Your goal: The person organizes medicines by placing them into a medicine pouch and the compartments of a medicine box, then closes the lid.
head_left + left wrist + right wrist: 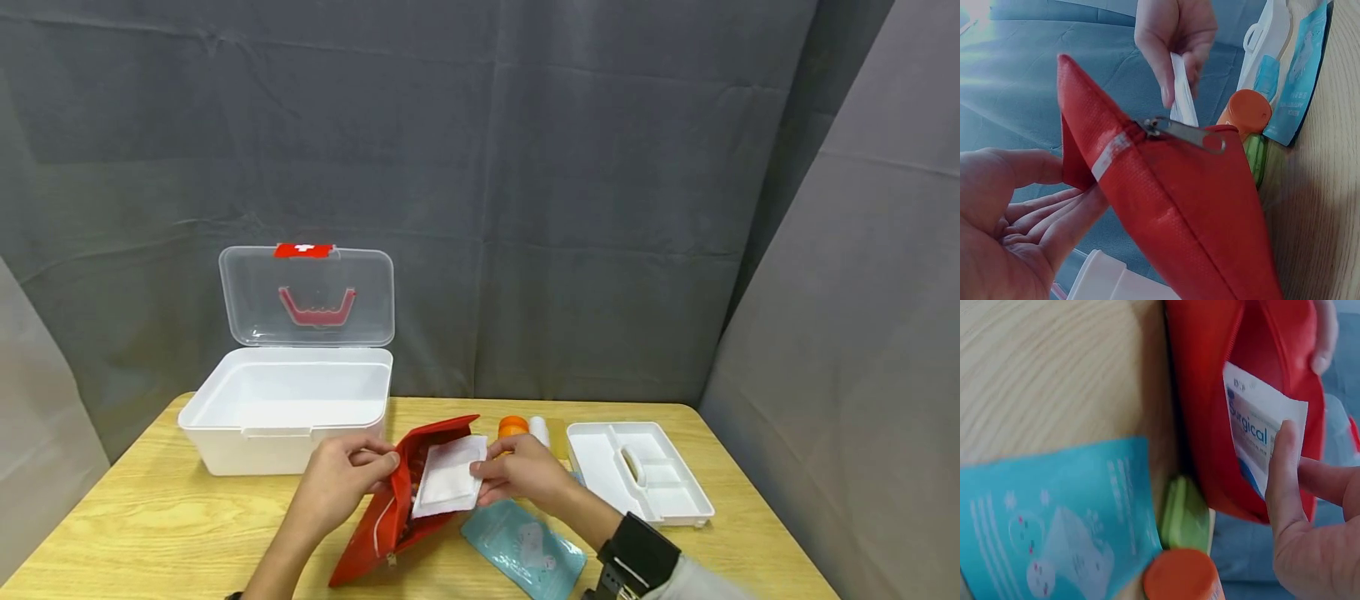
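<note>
A red zippered pouch [380,522] stands tilted above the table, its mouth spread toward the right. My left hand [347,477] pinches the pouch's edge between thumb and fingers. With thumb and fingertips my right hand [523,472] pinches a flat white packet [450,477]. In the right wrist view that packet [1254,428] bears the word "Surgical", and its lower part sits inside the pouch's opening. A metal zipper pull [1188,134] hangs at the pouch's end in the left wrist view.
A white box [281,450] with its clear lid [307,296] raised stands at the left. Right of the pouch lie a teal packet [525,550], an orange-capped bottle [513,426], a white cylinder [538,430] and a green item [1185,515]. A white divided tray [671,467] is farther right.
</note>
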A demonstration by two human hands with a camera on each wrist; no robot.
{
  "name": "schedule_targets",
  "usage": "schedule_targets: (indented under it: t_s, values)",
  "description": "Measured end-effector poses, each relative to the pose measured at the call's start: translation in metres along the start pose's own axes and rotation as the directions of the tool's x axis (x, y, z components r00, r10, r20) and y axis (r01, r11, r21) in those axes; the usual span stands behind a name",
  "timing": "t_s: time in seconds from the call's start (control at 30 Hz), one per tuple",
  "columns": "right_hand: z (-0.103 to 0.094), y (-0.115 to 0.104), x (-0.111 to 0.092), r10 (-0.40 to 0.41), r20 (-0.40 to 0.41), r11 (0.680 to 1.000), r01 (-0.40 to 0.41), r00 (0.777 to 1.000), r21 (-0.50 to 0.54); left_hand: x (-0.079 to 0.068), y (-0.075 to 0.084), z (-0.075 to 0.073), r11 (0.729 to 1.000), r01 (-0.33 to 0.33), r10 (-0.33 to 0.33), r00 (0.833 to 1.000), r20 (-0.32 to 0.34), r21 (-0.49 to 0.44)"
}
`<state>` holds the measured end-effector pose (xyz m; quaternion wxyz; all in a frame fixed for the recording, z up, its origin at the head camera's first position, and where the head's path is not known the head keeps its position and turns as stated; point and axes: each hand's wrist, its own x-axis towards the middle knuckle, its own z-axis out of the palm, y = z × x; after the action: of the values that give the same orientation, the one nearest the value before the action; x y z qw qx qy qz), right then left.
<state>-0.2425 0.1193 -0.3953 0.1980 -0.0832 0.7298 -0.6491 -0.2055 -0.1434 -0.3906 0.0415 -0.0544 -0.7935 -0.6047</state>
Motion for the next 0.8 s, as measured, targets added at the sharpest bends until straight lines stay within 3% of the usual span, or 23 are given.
schedule_targets:
  t_s: [0.3,0.6,0.8]
  values:
    - [0.026,0.010,0.014,0.023,0.011,0.999,-0.023,1.000,0.045,-0.001,0.002,0.001,1.000,0.010,-0.010,1.000,-0.010,0.011]
    - [0.049,0.021,0.020,0.021,-0.069,0.996,-0.015,0.997,0.083,0.000,0.001,0.001,1.000,0.008,-0.008,0.999,-0.035,-0.015]
    - [0.059,0.027,0.023,0.010,-0.087,1.000,-0.007,0.996,0.028,-0.001,0.001,0.001,1.000,-0.005,0.005,1.000,-0.021,-0.022]
